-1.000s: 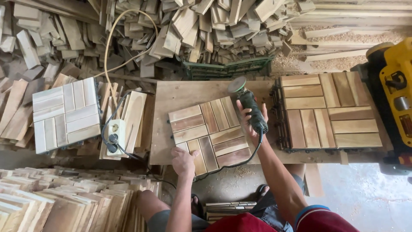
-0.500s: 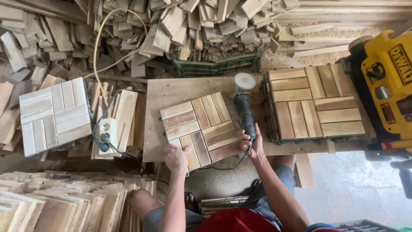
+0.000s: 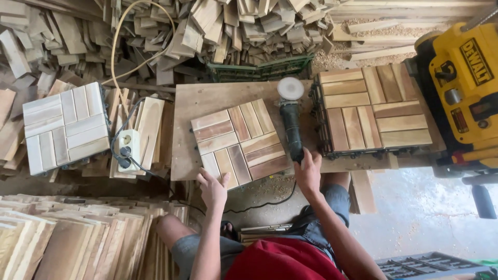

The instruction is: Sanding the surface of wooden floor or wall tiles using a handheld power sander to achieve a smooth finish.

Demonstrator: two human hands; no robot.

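**Gripping sander tail, steadying tile at near edge**

Right hand is closed round the rear end of the dark angle sander. The tool lies flat on the tabletop, white disc end pointing away from the person, in the gap between the wooden slat tile and the finished tile stack to its right. Left hand is open with fingers spread, fingertips resting on the tile's near-left corner, not clamped on it. The tile sits rotated a bit, mid-tabletop, its near corner reaching the front edge.

Risks as I read them:
- Grip is far back on the body, so there is little leverage over the disc end. If it spins up lying there, it could kick sideways into either tile edge.
- The tile is only pinned by fingertips at one corner. Side load from the disc would likely pivot it or push it off the front edge.
- The black cord loops under the tabletop toward the socket strip. It could snag against the tabletop edge or the person's legs.
- Left fingers lie on the work surface, inside the disc's sweep once the tool comes across.

Pose: both forearms reach forward from a seated position, knees under the tabletop. Right wrist is roughly in line with the tool axis, and left wrist is flat with palm down.
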